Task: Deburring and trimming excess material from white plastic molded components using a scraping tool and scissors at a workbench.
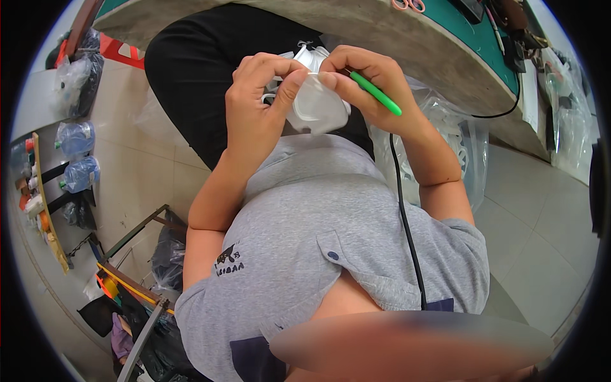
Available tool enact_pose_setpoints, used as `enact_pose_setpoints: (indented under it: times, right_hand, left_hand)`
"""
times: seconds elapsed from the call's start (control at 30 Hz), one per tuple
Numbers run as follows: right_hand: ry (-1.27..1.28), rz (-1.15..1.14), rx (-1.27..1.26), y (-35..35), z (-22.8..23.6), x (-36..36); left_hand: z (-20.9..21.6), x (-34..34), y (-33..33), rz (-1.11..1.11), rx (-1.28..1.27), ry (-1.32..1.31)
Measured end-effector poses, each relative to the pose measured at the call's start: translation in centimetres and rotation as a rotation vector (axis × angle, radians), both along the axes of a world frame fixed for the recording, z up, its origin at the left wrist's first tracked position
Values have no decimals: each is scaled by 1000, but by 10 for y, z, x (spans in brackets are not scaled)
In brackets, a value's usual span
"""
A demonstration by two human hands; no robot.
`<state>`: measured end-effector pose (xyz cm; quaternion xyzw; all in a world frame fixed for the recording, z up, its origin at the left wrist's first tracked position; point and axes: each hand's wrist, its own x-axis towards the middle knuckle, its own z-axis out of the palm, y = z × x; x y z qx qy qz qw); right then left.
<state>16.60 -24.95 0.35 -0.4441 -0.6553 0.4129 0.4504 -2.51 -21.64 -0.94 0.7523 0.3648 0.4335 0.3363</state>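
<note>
One white, cup-shaped piece (318,114) is hanging at six o'clock from the pinching fingers; the left hand (258,95) and right hand (375,79) are closing thumb and forefinger on its upper edge. One green-handled tool (377,93) is lying across the right hand, pointing to four o'clock. Two blue bottles (77,138) are sitting at ten o'clock, one pair of scissors (408,6) at one o'clock. Dark lettering is showing on the grey shirt (318,210).
</note>
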Motion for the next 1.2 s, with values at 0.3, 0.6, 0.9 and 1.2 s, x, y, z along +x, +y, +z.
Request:
enact_pose_setpoints:
  times: [0.3, 0.6, 0.9, 1.2]
  right_hand:
    - [59, 84, 24, -3, -5, 0]
    - [168, 185, -96, -8, -10, 0]
    - [228, 96, -160, -7, -11, 0]
    - [377, -66, -292, 2, -11, -6]
  left_hand:
    - [3, 3, -17, -193, -563, -361]
    - [1, 5, -22, -311, -751, -523]
    - [0, 0, -13, -330, -759, -475]
    - [-22, -10, -12, -343, -1230, -749]
